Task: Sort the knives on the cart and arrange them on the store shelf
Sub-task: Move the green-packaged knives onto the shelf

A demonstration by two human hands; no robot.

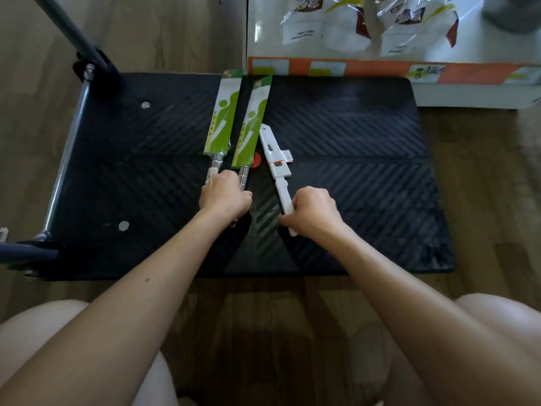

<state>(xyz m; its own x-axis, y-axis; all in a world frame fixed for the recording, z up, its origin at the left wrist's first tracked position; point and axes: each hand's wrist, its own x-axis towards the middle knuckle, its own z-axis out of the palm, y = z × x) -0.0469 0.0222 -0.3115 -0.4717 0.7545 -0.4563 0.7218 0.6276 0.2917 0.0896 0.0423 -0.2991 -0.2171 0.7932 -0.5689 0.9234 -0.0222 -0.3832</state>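
Cart carries 2 green-sleeved knives, 1 white knife.

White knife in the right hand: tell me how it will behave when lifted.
The white knife looks stiff and straight, so it should lift as one piece. Slim and plastic-sheathed, it is probably light. Its smooth surface could slip in the right hand, but its flat shape is unlikely to roll on the ribbed cart.

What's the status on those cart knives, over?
Left hand grips both green-sleeved knives by the handles; right hand grips the white knife by its handle. All three over the cart, none shelved. Shelf ahead holds bagged goods.
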